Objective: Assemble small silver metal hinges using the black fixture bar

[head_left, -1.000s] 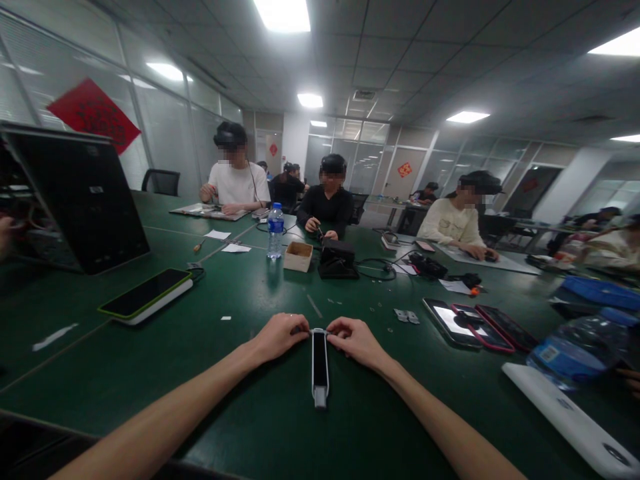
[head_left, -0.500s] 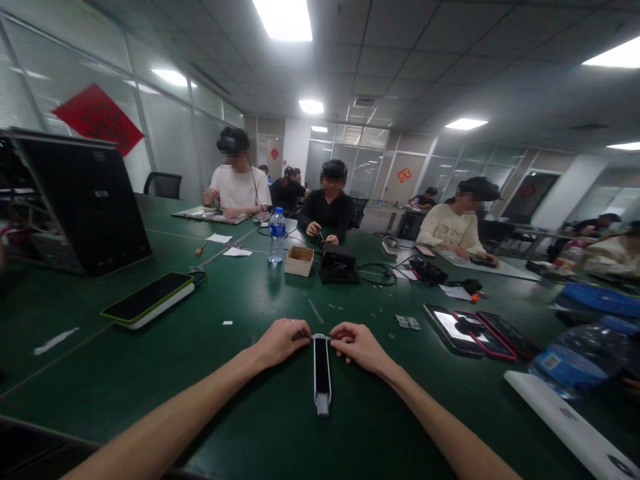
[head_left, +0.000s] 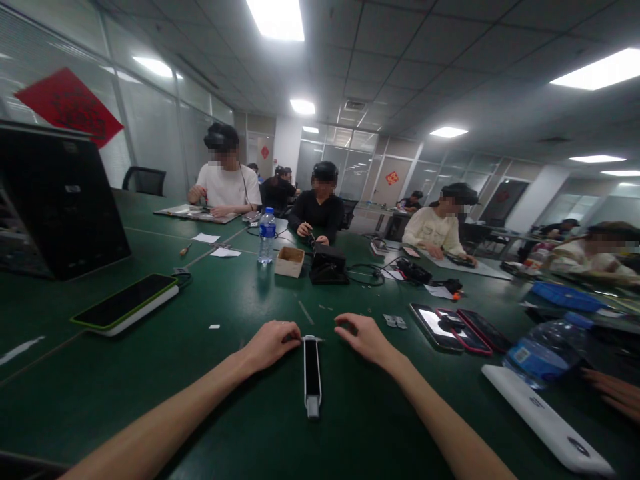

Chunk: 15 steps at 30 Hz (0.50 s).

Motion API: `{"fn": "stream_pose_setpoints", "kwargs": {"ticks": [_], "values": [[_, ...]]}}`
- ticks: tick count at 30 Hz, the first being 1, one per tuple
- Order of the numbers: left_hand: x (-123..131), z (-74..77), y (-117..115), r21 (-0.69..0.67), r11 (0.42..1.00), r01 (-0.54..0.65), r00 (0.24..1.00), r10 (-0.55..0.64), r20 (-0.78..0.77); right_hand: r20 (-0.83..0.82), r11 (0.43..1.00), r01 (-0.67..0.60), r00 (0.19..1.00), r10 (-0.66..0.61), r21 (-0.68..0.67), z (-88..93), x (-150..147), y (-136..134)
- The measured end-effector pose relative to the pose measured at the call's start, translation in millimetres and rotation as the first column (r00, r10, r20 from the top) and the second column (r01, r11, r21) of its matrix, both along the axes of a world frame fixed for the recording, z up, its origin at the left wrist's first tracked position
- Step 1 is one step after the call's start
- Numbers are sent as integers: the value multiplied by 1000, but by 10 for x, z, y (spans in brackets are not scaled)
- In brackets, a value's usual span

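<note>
From here, the slim device (head_left: 312, 370) looks unfinished, left hand (head_left: 273, 343) at its 11 o'clock, grip unclear, right hand (head_left: 367, 339) empty at 1 o'clock.

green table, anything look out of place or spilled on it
Loose scraps look out of place on the green table: a ragged white strip at the far left and a small white scrap beyond the left forearm. They look like litter. No spill is visible.
</note>
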<state>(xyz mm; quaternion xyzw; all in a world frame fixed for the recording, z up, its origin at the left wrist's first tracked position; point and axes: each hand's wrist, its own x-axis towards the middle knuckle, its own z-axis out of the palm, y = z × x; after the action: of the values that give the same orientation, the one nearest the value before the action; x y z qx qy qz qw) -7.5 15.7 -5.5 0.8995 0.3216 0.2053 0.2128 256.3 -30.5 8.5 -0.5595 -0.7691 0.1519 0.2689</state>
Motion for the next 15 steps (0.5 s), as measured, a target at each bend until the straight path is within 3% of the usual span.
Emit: {"fn": "stream_pose_setpoints", "kwargs": {"ticks": [3, 5, 7, 9, 15], "values": [[-16, 35, -17, -21, 1000, 8, 1000, -8, -8, 182, 983, 181, 966, -182, 24, 81, 424, 39], [-20, 42, -20, -15, 1000, 2, 1000, -2, -18, 335, 952, 292, 909, -247, -90, 121, 654, 37], [-17, 35, -19, 4, 1000, -2, 1000, 2, -23, 421, 913, 346, 877, -233, -215, 153, 785, 20], [-8, 23, -17, 23, 1000, 1, 1000, 0, -18, 452, 894, 355, 868, -206, -274, 177, 814, 6], [28, 29, -17, 56, 998, -21, 999, 24, -44, 520, 876, 417, 818, -245, -244, 177, 652, 33]]}}
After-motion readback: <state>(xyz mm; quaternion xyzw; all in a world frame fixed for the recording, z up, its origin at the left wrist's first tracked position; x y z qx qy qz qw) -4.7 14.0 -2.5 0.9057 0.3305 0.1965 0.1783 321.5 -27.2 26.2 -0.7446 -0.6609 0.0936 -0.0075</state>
